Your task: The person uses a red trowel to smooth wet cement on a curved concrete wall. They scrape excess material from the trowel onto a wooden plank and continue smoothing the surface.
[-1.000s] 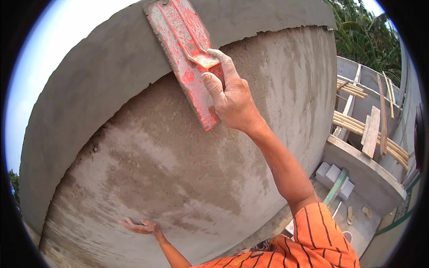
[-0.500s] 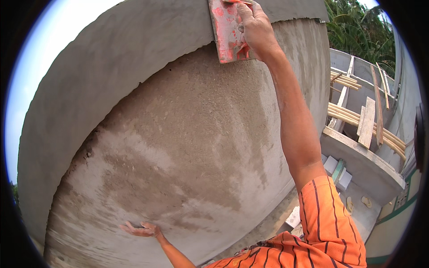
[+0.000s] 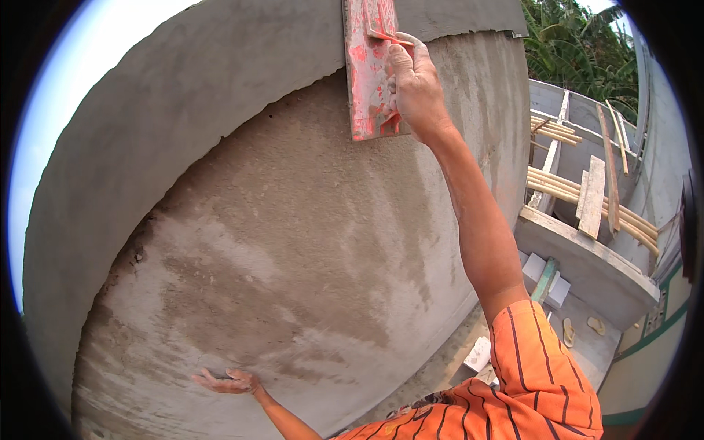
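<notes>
My right hand (image 3: 421, 92) is wrapped round the handle of a plastering float (image 3: 364, 92), long and flat with worn red paint. The float lies against the wall, across the ragged lower edge of a smooth grey plaster layer (image 3: 169, 88). Below that edge is rougher, blotchy brown-and-grey wall (image 3: 293, 213). Low on the left, my left hand (image 3: 229, 381) is held palm up close to the wall, fingers stretched out; I see nothing in it. Both hands are dusted with grey. The float's top end runs out of view.
To the right, bamboo poles (image 3: 561, 185) and planks (image 3: 592, 198) lie across a low concrete structure. Pale blocks (image 3: 557, 292) and a pair of sandals (image 3: 568, 332) are on the ground below. Another white block (image 3: 478, 354) lies near the wall's foot. Green trees (image 3: 579, 55) stand behind.
My right hand has brought the float downward along the wall, so more of its length shows. My left hand has barely moved. The whole view has shifted slightly.
</notes>
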Action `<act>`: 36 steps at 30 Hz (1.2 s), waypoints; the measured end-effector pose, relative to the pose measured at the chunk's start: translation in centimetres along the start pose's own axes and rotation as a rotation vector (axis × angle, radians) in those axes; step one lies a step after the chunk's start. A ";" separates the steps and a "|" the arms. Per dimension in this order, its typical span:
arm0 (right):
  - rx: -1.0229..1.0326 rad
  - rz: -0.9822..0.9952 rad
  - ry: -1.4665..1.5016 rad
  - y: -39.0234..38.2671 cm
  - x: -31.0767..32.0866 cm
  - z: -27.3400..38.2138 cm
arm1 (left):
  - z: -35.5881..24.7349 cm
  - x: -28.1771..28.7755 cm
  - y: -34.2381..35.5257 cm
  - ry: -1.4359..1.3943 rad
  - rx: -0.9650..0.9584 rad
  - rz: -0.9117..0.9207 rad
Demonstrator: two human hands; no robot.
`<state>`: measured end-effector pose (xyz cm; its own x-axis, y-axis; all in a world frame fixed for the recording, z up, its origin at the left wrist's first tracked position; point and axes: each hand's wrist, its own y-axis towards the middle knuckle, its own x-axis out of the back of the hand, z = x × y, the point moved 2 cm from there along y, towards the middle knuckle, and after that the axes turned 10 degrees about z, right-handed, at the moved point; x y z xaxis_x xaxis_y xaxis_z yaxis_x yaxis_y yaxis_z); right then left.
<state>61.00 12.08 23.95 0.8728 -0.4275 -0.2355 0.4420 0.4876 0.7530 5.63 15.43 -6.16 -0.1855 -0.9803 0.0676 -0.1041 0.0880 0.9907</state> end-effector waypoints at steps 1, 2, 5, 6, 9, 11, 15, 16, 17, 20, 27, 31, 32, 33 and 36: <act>0.246 -0.028 -0.219 -1.5 0.3 -3.4 | 0.7 -0.3 -0.2 -0.037 -0.002 -0.016; 0.215 0.004 -0.182 -1.4 1.0 -3.6 | 1.0 -0.2 -0.2 -0.066 -0.007 -0.026; 0.043 0.030 -0.038 1.3 3.5 -1.5 | 0.1 0.1 0.2 0.023 -0.018 -0.026; -0.003 0.015 -0.065 4.0 4.8 -0.4 | 0.0 0.1 0.1 0.023 -0.012 -0.014; -0.029 -0.060 -0.015 5.3 4.5 -0.1 | -0.1 0.0 0.1 0.033 0.009 -0.010; -0.026 -0.003 0.010 1.4 2.6 -1.7 | -0.1 0.4 0.2 0.048 0.019 -0.009; 0.318 -0.014 -0.329 0.2 5.4 -7.0 | -0.3 -0.8 0.2 -0.020 0.021 -0.045; 0.180 0.011 -0.200 1.8 5.4 -4.5 | -0.4 -0.4 0.4 0.009 0.020 -0.039; 0.035 0.035 -0.091 3.1 5.9 -2.1 | -0.8 -0.2 0.1 0.026 0.026 -0.019; -0.038 0.017 -0.112 3.7 2.6 0.2 | 0.5 0.0 -0.2 0.016 0.001 -0.037; 0.001 0.052 -0.104 3.2 5.4 -1.1 | 0.4 -0.1 -0.3 -0.007 0.005 -0.007; 0.053 0.032 -0.147 2.5 2.8 -1.2 | -4.5 -0.4 1.0 -0.191 0.270 -0.040; 0.094 0.050 -0.207 1.3 2.8 -2.6 | -4.9 -0.2 1.1 -0.221 0.353 -0.056; 0.144 0.057 -0.276 0.2 3.8 -3.6 | -5.3 -0.3 1.0 -0.184 0.360 -0.054; 0.083 0.039 -0.303 3.3 6.5 -2.4 | -5.6 -1.1 1.4 -0.126 0.367 -0.065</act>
<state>68.67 12.77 23.43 0.7816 -0.6234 -0.0208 0.3803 0.4499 0.8081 11.17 15.60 -4.17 -0.2832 -0.9585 -0.0318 -0.4579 0.1060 0.8827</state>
